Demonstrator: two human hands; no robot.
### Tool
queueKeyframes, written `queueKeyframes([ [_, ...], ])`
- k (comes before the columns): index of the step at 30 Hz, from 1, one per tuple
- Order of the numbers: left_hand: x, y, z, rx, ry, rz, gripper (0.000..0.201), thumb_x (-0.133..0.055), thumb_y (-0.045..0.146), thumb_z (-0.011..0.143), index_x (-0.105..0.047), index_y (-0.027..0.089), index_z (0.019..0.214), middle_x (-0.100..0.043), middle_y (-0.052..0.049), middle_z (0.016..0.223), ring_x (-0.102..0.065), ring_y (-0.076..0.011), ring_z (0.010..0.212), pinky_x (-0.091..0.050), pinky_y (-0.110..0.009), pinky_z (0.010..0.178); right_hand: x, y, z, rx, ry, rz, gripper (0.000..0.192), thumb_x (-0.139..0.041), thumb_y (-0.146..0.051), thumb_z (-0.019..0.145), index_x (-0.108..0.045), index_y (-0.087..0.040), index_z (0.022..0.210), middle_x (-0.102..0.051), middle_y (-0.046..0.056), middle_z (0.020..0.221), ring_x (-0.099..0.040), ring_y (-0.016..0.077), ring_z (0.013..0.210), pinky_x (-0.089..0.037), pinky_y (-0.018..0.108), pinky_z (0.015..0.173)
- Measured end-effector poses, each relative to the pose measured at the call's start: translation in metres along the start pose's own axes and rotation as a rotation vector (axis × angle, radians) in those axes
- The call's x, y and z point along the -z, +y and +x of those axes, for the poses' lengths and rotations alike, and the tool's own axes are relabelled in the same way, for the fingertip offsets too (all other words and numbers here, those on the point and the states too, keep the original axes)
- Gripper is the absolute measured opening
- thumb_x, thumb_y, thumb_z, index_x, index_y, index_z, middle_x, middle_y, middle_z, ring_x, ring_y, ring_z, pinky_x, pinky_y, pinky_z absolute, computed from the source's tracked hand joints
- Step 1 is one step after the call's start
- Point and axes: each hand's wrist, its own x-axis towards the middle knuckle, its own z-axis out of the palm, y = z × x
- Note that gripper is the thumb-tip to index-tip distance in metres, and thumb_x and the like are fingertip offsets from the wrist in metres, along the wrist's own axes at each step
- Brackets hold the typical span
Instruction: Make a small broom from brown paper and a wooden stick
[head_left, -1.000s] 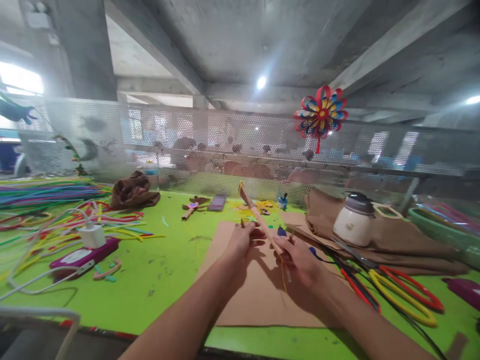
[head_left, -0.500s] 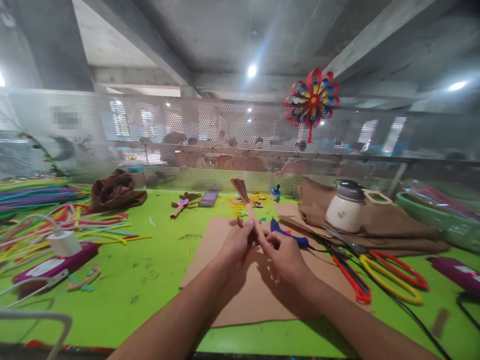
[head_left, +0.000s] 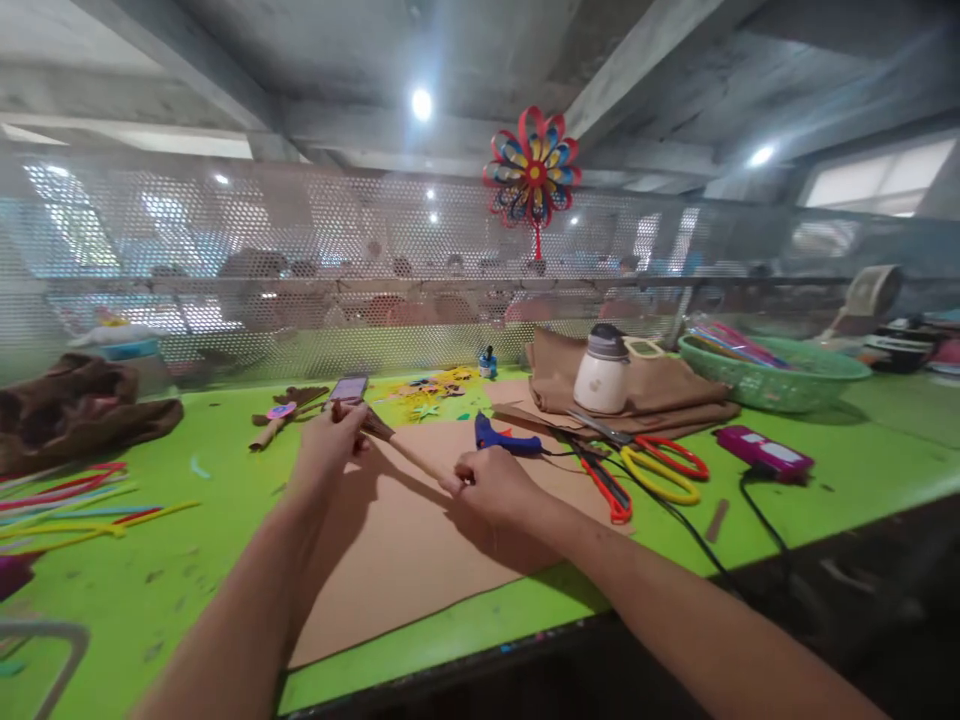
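Brown paper stick (head_left: 401, 450) stretched between both grips just above the tan cardboard sheet (head_left: 405, 540) on the green table (head_left: 187, 560): left hand (head_left: 326, 440) pinched shut on the frilled far end, right hand (head_left: 491, 485) closed on the near end. No readable writing anywhere

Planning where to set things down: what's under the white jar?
The white jar stands on folded brown fabric, which lies on the green table. Anything beneath the fabric is hidden.
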Motion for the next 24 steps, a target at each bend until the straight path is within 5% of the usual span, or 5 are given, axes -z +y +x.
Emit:
queueKeyframes([
  [4,-0.017,0.004,-0.021,0.091,-0.261,-0.189,0.021,-0.069,0.023,0.062,-0.053,0.018,0.075,-0.039,0.010,0.043,-0.041,-0.0057,0.037,-0.039,-0.016,0.042,0.007,0.000,-0.001,0.016,-0.074,0.011,0.022,-0.061,-0.035,0.071,-0.069,-0.015,0.065,-0.062,0.006,0.057,-0.048,0.0138,0.051,-0.024,0.025,0.047],
  [7,-0.032,0.001,-0.034,0.233,-0.458,-0.376,0.013,-0.061,0.025,0.071,-0.057,0.016,0.080,-0.046,0.006,0.046,-0.056,-0.0123,0.051,-0.047,-0.023,0.054,0.010,0.001,0.003,-0.007,-0.020,0.113,0.032,-0.063,-0.044,0.071,-0.070,-0.015,0.082,-0.061,0.003,0.064,-0.049,0.0128,0.055,-0.029,0.023,0.049],
  [11,-0.045,-0.006,-0.048,0.272,-0.502,-0.402,0.018,-0.055,0.024,0.075,-0.061,0.012,0.087,-0.065,-0.008,0.074,-0.063,-0.0173,0.069,-0.049,-0.027,0.062,0.010,0.001,0.011,-0.049,0.151,0.408,0.031,-0.058,-0.039,0.077,-0.066,-0.013,0.091,-0.053,-0.001,0.060,-0.044,0.0110,0.054,-0.033,0.022,0.050],
  [19,-0.062,-0.007,-0.076,0.268,-0.686,-0.350,0.031,-0.057,0.027,0.076,-0.061,0.019,0.106,-0.067,-0.006,0.087,-0.062,-0.0179,0.074,-0.049,-0.025,0.060,-0.010,0.000,0.016,0.023,0.098,0.427,0.015,-0.049,-0.016,0.079,-0.062,-0.016,0.088,-0.064,0.002,0.076,-0.055,0.0131,0.066,-0.041,0.022,0.058],
  [24,-0.057,0.000,-0.076,0.310,-0.698,-0.282,0.041,-0.065,0.031,0.072,-0.057,0.021,0.112,-0.065,-0.010,0.098,-0.063,-0.0208,0.077,-0.051,-0.029,0.057,0.012,0.011,0.010,0.012,0.004,0.333,0.017,-0.044,-0.017,0.083,-0.061,-0.016,0.084,-0.065,0.005,0.083,-0.057,0.0136,0.070,-0.041,0.021,0.058],
])
